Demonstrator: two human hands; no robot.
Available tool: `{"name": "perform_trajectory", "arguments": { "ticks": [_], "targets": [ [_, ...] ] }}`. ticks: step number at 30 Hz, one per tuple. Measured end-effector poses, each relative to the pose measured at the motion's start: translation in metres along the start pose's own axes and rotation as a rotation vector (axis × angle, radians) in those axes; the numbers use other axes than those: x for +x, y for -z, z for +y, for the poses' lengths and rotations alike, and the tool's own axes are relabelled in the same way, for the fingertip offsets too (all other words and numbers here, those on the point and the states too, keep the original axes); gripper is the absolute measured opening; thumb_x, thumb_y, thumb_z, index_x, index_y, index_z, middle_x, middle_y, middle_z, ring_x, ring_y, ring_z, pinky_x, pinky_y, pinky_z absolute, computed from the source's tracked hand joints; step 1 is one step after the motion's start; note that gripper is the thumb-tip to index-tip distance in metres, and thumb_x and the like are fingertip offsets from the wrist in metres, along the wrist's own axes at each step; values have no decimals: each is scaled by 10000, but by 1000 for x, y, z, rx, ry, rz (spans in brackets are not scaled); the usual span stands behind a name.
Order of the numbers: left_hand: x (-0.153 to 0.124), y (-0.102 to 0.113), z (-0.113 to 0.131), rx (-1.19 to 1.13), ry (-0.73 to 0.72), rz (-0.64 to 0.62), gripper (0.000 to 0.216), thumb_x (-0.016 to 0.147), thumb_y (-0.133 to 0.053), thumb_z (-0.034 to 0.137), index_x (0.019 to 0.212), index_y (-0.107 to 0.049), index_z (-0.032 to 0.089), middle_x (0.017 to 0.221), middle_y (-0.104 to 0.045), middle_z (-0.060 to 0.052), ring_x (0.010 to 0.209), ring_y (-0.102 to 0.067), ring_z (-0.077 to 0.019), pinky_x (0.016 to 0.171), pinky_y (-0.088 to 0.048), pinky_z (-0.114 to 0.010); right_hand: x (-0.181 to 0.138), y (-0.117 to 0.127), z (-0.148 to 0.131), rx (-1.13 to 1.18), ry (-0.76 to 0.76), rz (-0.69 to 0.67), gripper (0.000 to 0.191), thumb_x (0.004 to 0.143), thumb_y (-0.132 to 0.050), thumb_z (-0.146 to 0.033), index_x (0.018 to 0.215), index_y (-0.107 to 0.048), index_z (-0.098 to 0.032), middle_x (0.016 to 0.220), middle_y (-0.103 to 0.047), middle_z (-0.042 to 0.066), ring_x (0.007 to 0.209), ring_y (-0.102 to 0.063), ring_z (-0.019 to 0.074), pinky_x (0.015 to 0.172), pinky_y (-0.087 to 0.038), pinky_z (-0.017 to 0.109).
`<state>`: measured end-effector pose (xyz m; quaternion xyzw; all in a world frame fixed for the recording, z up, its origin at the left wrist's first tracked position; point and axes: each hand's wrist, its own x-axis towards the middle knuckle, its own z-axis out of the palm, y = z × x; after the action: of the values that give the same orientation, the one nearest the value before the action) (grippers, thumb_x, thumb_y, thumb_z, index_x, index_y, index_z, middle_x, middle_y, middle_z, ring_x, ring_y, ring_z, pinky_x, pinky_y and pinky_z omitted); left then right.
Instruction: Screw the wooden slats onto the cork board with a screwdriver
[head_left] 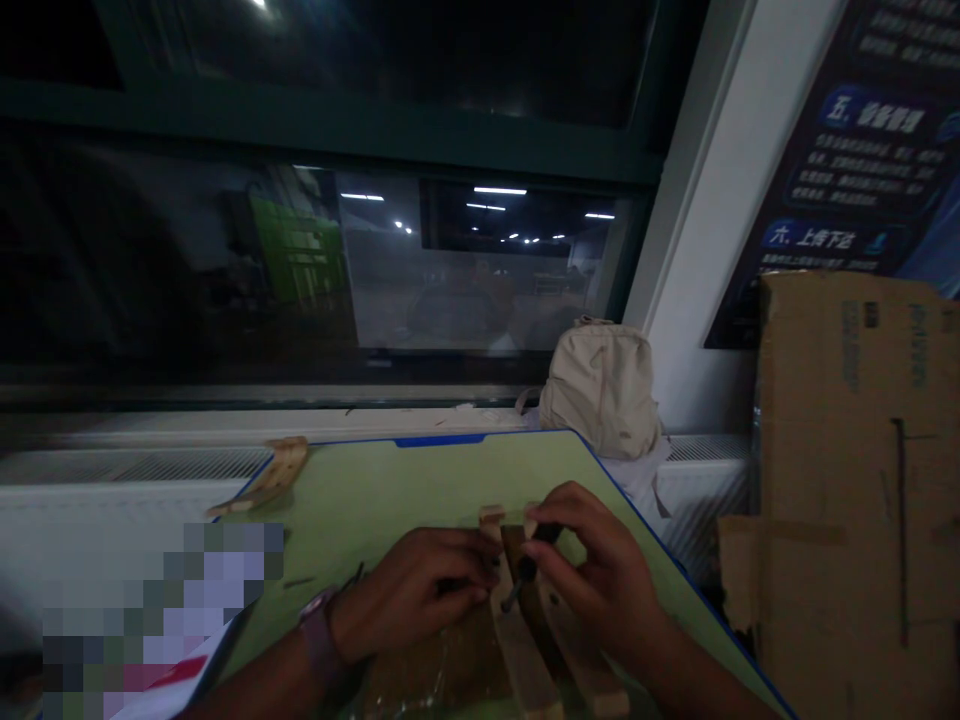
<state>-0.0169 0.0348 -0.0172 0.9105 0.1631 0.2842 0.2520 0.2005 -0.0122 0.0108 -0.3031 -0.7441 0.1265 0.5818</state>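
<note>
Two light wooden pieces (517,640) with a darker strip between them lie low in the middle of the head view. From the left, my left hand (424,585), with a band on its wrist, presses curled fingertips against the near wooden piece's edge. My right hand (600,565) pinches a small black-handled tool (549,532) between thumb and fingers. Its thin metal shaft (514,598) slants down and left over the wood; dim light leaves its exact kind and tip contact unclear. A dark hole (555,599) shows in the right wooden piece. Under my left forearm lies a brown sheet with a shiny surface (442,670).
A green tabletop (360,490) with a blue edge carries a curved wooden part (281,475) at its far left corner. Behind stand a beige backpack (600,385) and a window. Large cardboard (847,480) rises at right. A pixelated patch covers the lower left.
</note>
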Motion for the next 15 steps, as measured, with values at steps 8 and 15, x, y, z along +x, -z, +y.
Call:
{"name": "perform_trajectory", "arguments": {
  "ticks": [8,15],
  "targets": [
    [2,0,2,-6,21,-23,164,951,-542,213,888,-689,176,1110,-694,-78,1034,-658,-202,887,-497,-286,0,1,-3,37,-3,-145,420,946,-487,-158,1321,-564,-330,1176,-642,70,1108,-604,194,917,-502,328],
    [1,0,1,-8,13,-23,153,949,-552,211,891,-691,183,1076,-696,-65,988,-661,-185,848,-487,-244,-1,-3,2,331,-156,-141,260,923,-570,-176,1134,-657,-299,966,-675,41,909,-660,171,787,-535,296]
  ]
}}
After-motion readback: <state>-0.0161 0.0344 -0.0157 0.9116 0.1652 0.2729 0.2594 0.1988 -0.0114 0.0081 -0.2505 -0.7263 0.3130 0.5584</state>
